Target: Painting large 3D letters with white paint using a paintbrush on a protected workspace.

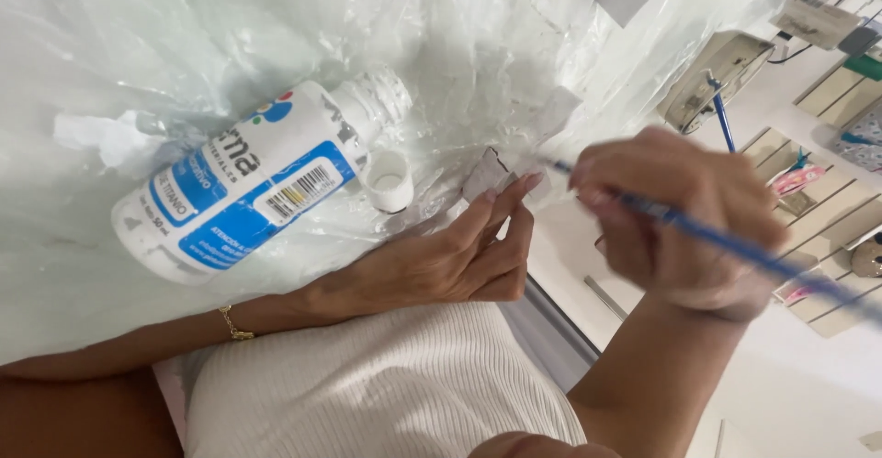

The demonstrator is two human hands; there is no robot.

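Note:
My left hand (459, 251) pinches a small flat whitish piece with a dark edge (488, 175) between fingertips, just above the plastic-covered table. My right hand (684, 219), blurred by motion, grips a thin blue paintbrush (744, 249); its front end points left toward the small piece. A white paint bottle with a blue label (248, 178) lies on its side to the left, uncapped. Its white cap (390, 181) rests open side up beside the bottle neck, close to my left fingertips.
Crinkled clear plastic sheeting (138, 45) covers the table. Torn white scraps (101, 135) lie at the left. A white ribbed garment (386, 384) fills the bottom middle. At the right, beyond the table edge, are a blue pen (723, 118), a pale device (717, 77) and slatted shelving.

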